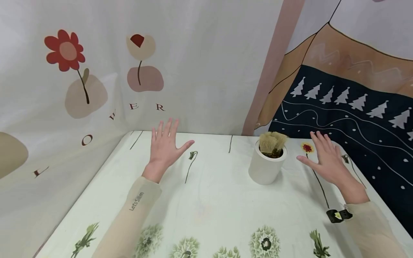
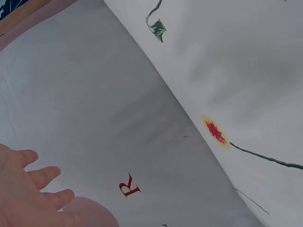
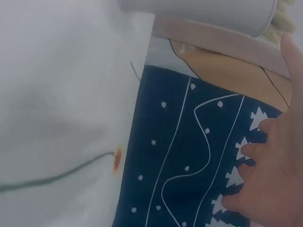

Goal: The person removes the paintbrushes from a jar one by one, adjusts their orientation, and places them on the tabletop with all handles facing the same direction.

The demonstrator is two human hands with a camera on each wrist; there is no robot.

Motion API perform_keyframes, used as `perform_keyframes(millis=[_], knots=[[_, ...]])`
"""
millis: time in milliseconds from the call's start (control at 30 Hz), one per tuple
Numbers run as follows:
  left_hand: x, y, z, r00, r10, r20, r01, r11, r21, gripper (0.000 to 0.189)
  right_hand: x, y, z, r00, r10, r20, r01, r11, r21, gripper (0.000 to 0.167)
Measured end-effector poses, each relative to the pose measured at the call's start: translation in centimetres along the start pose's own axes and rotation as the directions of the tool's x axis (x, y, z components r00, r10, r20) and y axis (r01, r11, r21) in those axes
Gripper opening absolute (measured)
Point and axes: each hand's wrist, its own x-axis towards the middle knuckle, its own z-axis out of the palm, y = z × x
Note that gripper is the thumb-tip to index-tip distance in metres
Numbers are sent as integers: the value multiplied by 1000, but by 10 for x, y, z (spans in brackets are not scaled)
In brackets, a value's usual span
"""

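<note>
My left hand (image 1: 164, 148) is held up over the left part of the table, its fingers straight and spread, holding nothing. In the left wrist view the same hand (image 2: 33, 194) shows at the lower left. On the right, my right hand (image 1: 327, 159) is raised too, fingers extended and thumb out toward a white cylindrical pot (image 1: 265, 168). The pot stands upright toward the back of the table, with tan brush-like tufts (image 1: 272, 142) poking out of its top. Part of the pot (image 3: 203, 14) shows along the top of the right wrist view.
A white cloth printed with flowers and stems covers the table (image 1: 206, 204). Behind it hangs a pale curtain (image 1: 206, 71) with flower prints and letters. At the right hangs a dark blue fabric (image 1: 322, 111) with white trees. A black strap device (image 1: 338, 215) sits at my right cuff.
</note>
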Motion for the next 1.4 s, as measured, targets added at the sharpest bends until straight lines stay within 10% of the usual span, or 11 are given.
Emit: perform_keyframes(millis=[1100, 1400], knots=[[-5, 15, 14, 999, 39, -18, -40, 995, -92, 89, -3, -40, 24, 999, -17, -35, 27, 955, 295, 77], [-5, 18, 17, 999, 46, -6, -47, 995, -89, 85, -3, -49, 26, 1000, 19, 9, -21, 888, 460, 69]])
